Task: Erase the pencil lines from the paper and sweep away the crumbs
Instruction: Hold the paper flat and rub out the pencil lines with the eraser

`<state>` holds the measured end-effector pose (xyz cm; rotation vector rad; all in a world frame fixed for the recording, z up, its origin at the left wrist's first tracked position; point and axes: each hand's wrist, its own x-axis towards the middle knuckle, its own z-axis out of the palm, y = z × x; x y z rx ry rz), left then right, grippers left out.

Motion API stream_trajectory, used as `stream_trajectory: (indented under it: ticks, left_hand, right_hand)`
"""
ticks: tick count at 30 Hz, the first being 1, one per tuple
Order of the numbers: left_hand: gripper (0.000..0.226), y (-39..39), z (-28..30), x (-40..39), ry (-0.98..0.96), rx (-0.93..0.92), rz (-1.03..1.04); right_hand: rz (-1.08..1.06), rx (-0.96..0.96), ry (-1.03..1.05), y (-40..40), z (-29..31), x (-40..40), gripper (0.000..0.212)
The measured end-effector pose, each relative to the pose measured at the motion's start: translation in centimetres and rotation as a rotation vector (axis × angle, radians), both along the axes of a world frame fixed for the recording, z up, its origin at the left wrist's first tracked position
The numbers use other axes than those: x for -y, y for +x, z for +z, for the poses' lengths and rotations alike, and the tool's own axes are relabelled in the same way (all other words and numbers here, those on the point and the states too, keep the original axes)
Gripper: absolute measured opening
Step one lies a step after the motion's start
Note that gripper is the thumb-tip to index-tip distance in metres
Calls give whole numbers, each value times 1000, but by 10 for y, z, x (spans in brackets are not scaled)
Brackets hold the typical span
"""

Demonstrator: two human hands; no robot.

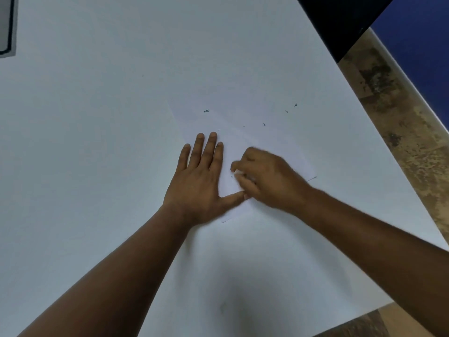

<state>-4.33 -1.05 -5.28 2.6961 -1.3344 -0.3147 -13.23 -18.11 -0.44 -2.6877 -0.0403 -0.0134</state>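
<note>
A white sheet of paper (255,142) lies on a white bench (97,142). The left hand (199,176) presses flat on the paper's left edge, fingers straight. The right hand (264,178), blurred, pinches a small white eraser (239,175) against the sheet. Dark crumbs (206,111) dot the far half. No pencil lines show there; erasing seems nearly done, sweeping not yet begun.

Two bare arms, nothing worn

Left hand (202,181) and right hand (267,177) carry no rings, watch or gloves; both forearms are sleeveless to the frame edge.
</note>
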Motion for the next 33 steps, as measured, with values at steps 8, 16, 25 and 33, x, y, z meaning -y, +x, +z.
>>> stream_trajectory:
  ticks: [8,16,25,33]
  left_hand:
    - [117,-1,-5,0,-46,26,20]
    - [116,-2,-7,0,-75,35,16]
    - [116,-2,-5,0,-56,25,27]
    - [88,-6,-2,-7,-254,85,259]
  right_hand:
    - [-318,8,-184,40,10,87,22]
    - [-88,12,42,7,14,13,12]
    - [-431,74,-156,25,1,80,15]
    - [-194,93,86,37,6,25,16]
